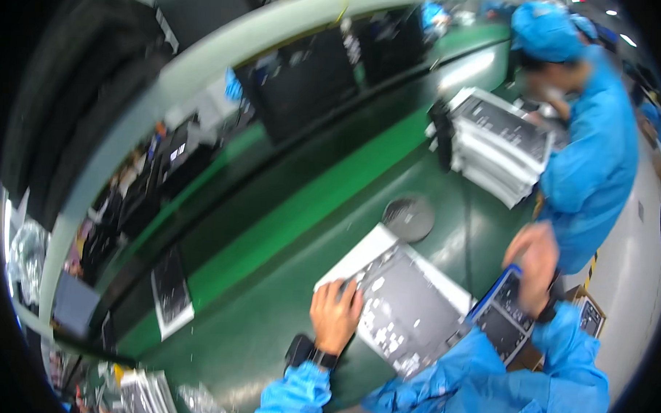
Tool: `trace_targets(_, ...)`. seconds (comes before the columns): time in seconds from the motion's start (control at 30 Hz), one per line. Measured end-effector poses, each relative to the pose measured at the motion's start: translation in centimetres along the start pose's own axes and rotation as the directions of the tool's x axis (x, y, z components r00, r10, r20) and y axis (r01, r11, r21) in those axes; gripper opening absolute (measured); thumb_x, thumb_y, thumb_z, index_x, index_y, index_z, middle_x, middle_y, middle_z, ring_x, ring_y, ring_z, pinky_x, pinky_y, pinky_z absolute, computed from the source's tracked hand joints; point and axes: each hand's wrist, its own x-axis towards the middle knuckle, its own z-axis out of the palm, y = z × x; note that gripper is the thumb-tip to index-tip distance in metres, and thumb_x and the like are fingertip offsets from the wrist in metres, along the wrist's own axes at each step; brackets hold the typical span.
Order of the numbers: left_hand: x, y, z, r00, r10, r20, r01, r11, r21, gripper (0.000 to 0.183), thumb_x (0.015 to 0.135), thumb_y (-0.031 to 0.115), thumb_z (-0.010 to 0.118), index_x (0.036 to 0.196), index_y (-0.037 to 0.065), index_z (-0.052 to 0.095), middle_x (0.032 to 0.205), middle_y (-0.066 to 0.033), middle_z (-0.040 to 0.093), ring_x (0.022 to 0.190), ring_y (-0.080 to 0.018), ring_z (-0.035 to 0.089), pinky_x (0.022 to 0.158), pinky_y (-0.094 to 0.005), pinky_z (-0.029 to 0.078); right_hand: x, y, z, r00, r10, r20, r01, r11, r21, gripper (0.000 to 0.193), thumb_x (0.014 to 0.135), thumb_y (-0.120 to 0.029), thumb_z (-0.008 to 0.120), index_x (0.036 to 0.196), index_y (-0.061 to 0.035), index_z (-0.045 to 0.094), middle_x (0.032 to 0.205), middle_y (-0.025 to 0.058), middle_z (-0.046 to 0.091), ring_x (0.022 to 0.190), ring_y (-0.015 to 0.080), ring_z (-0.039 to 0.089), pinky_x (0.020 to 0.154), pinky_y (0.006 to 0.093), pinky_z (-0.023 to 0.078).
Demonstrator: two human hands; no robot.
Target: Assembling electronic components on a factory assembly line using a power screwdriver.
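My left hand [332,316] lies on the left edge of a white tray [350,262], its fingers apart and resting at the rim. In the tray is a flat grey sheet [407,296] scattered with small white pieces, thickest near its lower left. My right hand [536,265] is raised to the right of the tray, above a blue-edged case of dark panels [497,325]. Motion smears its fingers, so whether it holds anything does not show. A round grey disc [409,218] sits just beyond the tray's far corner.
A co-worker in blue [587,157] stands at the far right beside a stack of white trays [496,150]. Another dark panel with a white end [171,295] lies at the left of the green table [268,328]. A cardboard box [585,306] stands on the right.
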Motion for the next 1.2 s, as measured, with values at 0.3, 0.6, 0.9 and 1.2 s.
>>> trace_targets(0.3, 2.0, -1.1, -0.5, 0.969, -0.245, -0.014, 0.245, 0.969, 0.013, 0.035, 0.083, 0.024, 0.077, 0.109, 0.004, 0.066, 0.114, -0.0135, 0.064, 0.108, -0.0350, 0.058, 0.092, -0.0466, 0.044, -8.6, -1.7, -2.4, 0.667, 0.659, 0.347, -0.326, 0.677, -0.660, 0.048, 0.093, -0.042, 0.070, 0.098, 0.0048, 0.065, 0.071, 0.0163, 0.072, 0.069, 0.0317, 0.073, 0.065, 0.0394, 0.056)
trace_targets(0.6, 1.6, -4.1, 1.7, 0.934, -0.274, 0.229, 0.296, 0.953, -0.069, 0.019, 0.086, 0.023, 0.076, 0.091, 0.006, 0.069, 0.097, -0.0156, 0.065, 0.098, -0.0368, 0.059, 0.082, -0.0501, 0.045, -12.2, 1.8, 0.8, 0.438, 0.818, 0.372, -0.899, 0.399, 0.181, 0.036, 0.097, -0.017, 0.073, 0.114, -0.0005, 0.046, 0.093, 0.0159, 0.070, 0.084, 0.0180, 0.069, 0.069, 0.0345, 0.059)
trace_targets(0.9, 1.8, -5.2, 1.5, 0.911, -0.376, 0.170, 0.412, 0.808, -0.420, 0.020, 0.095, 0.013, 0.067, 0.103, -0.003, 0.059, 0.084, -0.0227, 0.072, 0.077, -0.0387, 0.072, 0.067, -0.0445, 0.054, -10.5, -1.4, 2.9, 0.528, 0.670, 0.522, -0.830, 0.535, 0.154, 0.047, 0.096, -0.006, 0.071, 0.137, 0.0063, 0.053, 0.089, 0.0049, 0.074, 0.083, 0.0056, 0.061, 0.078, 0.0239, 0.048)
trace_targets(1.2, 0.3, -9.2, -4.1, 0.599, -0.347, 0.722, 0.417, -0.635, -0.651, 0.053, 0.096, 0.036, 0.069, 0.132, -0.001, 0.057, 0.137, -0.0208, 0.059, 0.127, -0.0360, 0.056, 0.110, -0.0541, 0.044, -10.8, 1.9, 9.4, 0.659, 0.619, 0.427, -0.750, 0.588, 0.303, 0.042, 0.095, -0.003, 0.068, 0.134, 0.0101, 0.056, 0.095, 0.0058, 0.076, 0.086, 0.0050, 0.062, 0.079, 0.0211, 0.048)
